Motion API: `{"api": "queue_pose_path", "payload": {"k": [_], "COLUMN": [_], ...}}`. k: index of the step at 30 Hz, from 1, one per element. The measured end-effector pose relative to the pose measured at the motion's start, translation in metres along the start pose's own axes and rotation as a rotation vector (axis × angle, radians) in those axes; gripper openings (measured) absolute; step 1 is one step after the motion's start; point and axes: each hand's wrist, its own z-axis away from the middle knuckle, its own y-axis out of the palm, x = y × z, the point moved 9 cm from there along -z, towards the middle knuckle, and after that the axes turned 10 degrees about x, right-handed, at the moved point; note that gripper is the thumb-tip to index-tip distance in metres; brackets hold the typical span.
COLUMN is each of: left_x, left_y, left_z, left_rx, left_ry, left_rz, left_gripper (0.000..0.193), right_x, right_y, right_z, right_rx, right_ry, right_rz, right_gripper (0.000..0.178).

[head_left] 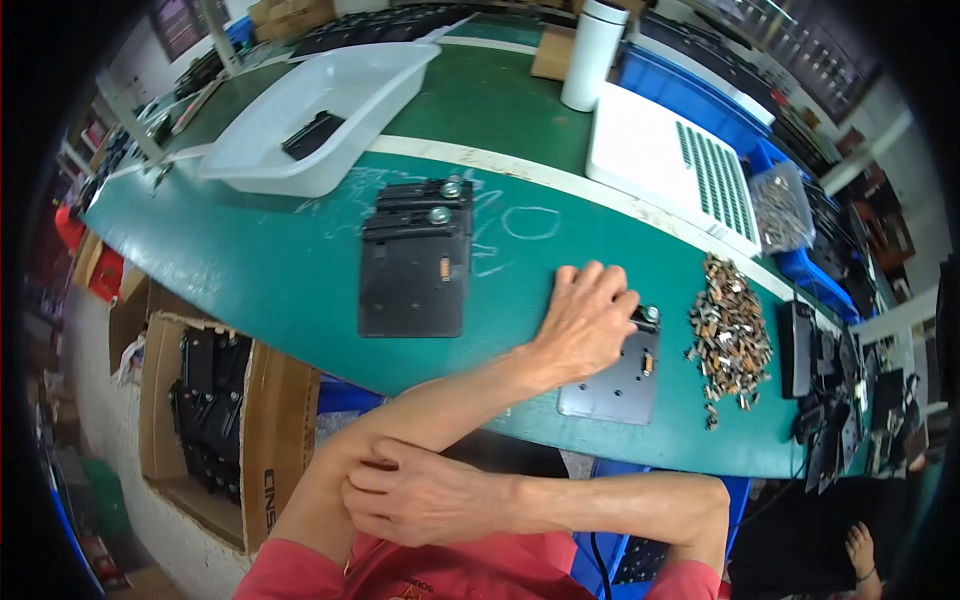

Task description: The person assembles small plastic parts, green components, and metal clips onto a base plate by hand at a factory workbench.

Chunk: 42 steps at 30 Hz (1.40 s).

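My left hand reaches out to the right, its fingers curled over the far part of a black metal plate. A round silver fitting and a small copper-coloured clip show on that plate. What lies under the fingers is hidden. My right hand crosses in front of me, fingers bent and pressed on my left arm near the elbow. Left of the left hand, similar black plates lie stacked on the green table, with round silver fittings and one small copper-coloured clip.
A heap of small metal clips lies right of the plate. Behind are a white tub with a black part, a white slotted panel and a white bottle. A cardboard box of black parts stands left; another person's hand shows lower right.
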Motion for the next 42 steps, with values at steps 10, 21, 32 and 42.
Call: {"api": "queue_pose_path", "payload": {"k": [10,21,32,42], "left_x": [-0.006,-0.003,-0.003,-0.001], "left_y": [0.002,-0.001,0.002,-0.001], "left_z": [-0.002,-0.001,-0.002,-0.001], "left_rx": [-0.043,0.027,0.036,-0.038], "left_ry": [0.048,0.009,0.001,-0.019], "left_rz": [0.024,0.022,0.012,-0.026], "left_gripper": [0.019,0.030,0.028,0.026], "right_x": [-0.022,-0.012,-0.020,-0.013], "right_y": [-0.001,0.000,-0.004,0.001], "right_z": [0.021,0.003,0.017,0.010], "right_rx": [0.064,-0.020,0.032,0.092], "right_ry": [0.113,0.090,0.161,0.117], "right_rz": [0.010,-0.039,0.048,0.008], "right_gripper": [0.014,0.015,0.014,0.019]}}
